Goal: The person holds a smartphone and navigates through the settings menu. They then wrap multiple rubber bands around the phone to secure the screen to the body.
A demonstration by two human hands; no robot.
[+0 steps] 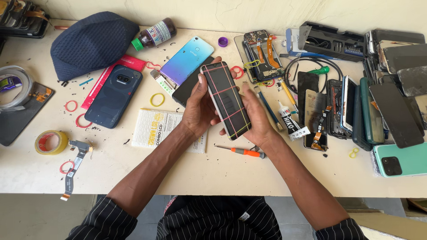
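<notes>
Phone (pixel 226 100): black, screen dark, bound with crossed red and yellow rubber bands.
Hands: left (pixel 199 109) and right (pixel 255 118) both grip the phone.

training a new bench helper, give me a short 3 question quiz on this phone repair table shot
1. True or false: both hands hold the black phone that is wrapped in coloured rubber bands.
2. Which tool lies on the table just below the right hand?
A. orange-handled screwdriver
B. hammer
C. scissors
3. Fill in: left of the left hand, a dark blue phone lies with its ____ side up.

Key
1. True: fingers of both hands grip the phone's edges.
2. A, the orange-handled screwdriver.
3. Back: its camera lenses show.
</notes>
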